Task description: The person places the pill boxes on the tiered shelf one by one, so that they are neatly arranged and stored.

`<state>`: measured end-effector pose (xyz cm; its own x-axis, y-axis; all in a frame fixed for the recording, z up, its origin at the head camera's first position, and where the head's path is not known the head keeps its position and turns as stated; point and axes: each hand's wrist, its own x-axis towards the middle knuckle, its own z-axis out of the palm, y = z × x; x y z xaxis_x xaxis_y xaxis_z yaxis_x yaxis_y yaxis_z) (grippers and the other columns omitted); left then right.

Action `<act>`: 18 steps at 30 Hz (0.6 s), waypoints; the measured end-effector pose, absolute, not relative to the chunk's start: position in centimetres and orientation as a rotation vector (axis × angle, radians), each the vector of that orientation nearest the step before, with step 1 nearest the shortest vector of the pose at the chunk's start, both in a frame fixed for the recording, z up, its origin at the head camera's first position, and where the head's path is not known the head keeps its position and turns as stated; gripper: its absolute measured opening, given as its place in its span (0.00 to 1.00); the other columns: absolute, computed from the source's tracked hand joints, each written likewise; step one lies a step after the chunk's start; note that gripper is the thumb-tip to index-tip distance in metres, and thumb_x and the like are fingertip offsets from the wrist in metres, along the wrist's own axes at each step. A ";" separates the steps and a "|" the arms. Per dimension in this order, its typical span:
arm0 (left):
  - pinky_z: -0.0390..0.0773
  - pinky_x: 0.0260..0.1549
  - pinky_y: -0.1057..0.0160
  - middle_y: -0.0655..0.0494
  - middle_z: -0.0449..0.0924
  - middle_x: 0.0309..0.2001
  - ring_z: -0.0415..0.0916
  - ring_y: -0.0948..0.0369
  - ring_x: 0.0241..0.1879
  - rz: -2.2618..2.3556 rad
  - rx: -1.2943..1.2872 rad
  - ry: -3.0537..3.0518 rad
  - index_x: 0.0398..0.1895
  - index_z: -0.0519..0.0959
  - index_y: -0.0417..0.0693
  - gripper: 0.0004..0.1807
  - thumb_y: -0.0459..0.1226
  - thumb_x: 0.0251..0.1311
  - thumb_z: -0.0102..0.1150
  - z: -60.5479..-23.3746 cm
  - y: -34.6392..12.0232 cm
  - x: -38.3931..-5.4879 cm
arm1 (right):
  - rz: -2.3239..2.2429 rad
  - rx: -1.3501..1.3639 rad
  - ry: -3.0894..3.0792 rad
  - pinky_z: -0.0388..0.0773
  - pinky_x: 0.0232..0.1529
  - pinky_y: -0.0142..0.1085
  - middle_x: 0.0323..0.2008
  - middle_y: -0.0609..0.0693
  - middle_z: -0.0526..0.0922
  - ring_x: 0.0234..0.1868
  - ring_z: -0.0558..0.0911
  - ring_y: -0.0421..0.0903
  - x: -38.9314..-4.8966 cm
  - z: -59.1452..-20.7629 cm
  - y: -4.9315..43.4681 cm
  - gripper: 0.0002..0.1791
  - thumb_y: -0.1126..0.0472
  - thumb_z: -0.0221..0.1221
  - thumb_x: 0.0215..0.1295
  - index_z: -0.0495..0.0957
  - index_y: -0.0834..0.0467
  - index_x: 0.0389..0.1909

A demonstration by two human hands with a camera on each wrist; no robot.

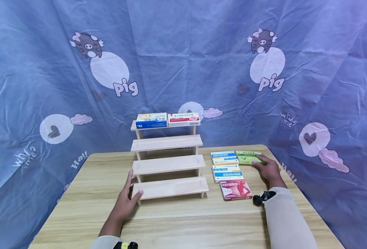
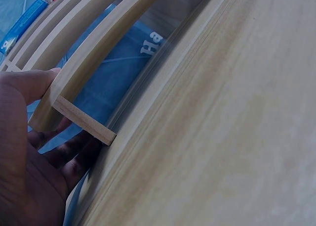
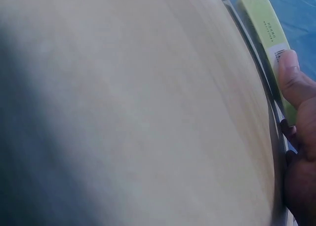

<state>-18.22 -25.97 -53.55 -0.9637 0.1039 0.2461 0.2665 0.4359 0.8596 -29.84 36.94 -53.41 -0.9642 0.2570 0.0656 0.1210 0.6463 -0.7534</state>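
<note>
OK, step in hand looked like picking up the green medicine box (image 1: 247, 157) with the stepped wooden rack (image 1: 171, 187) steadied; my read only. Box was right of the rack, level with its rear half. Right hand (image 1: 269, 171) had its right end: thumb against the narrow near side, a finger over the top, fingers closed down to the box. Right wrist view cut off most of the fingers, so I couldn't tell how firm the pinch was, or whether the box had left the tabletop (image 1: 171, 224).

Left hand (image 1: 124, 204) held the rack's left end, thumb on the lowest tread, index up at the next tread's edge, fingers spread around the frame.

Next move, I'd judge, called for a clean lift without dragging the neighbour, plus light pressure: thin card could crush.

Green box looked flat, rectangular, light green with dark print, barcode on a white patch by the thumb. No damage visible.

Also right of the rack: two blue-and-white boxes (image 1: 227, 173), the rear one just beside the green, and a red ibuprofen box (image 1: 235, 190) in front. Rack's top tread carried a vitamin D drops box (image 1: 151, 120) and a white-and-red box (image 1: 184, 118).
</note>
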 end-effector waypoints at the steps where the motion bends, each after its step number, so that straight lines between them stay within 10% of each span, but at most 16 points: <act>1: 0.72 0.74 0.57 0.33 0.66 0.81 0.67 0.32 0.79 -1.555 -0.326 -2.524 0.93 0.38 0.59 0.51 0.37 0.80 0.61 -53.5 -25.9 -18.2 | 1.215 -0.317 -2.694 0.42 0.84 0.73 0.84 0.66 0.58 0.85 0.53 0.77 -29.9 -53.4 36.9 0.36 0.49 0.65 0.80 0.68 0.57 0.81; 18: 0.75 0.70 0.62 0.32 0.65 0.81 0.69 0.32 0.78 -1.601 -0.339 -2.513 0.93 0.38 0.58 0.51 0.37 0.80 0.61 -53.4 -26.0 -18.3 | 1.331 -0.354 -2.567 0.54 0.86 0.61 0.83 0.66 0.63 0.85 0.59 0.70 -30.0 -53.1 36.5 0.33 0.54 0.65 0.80 0.70 0.57 0.80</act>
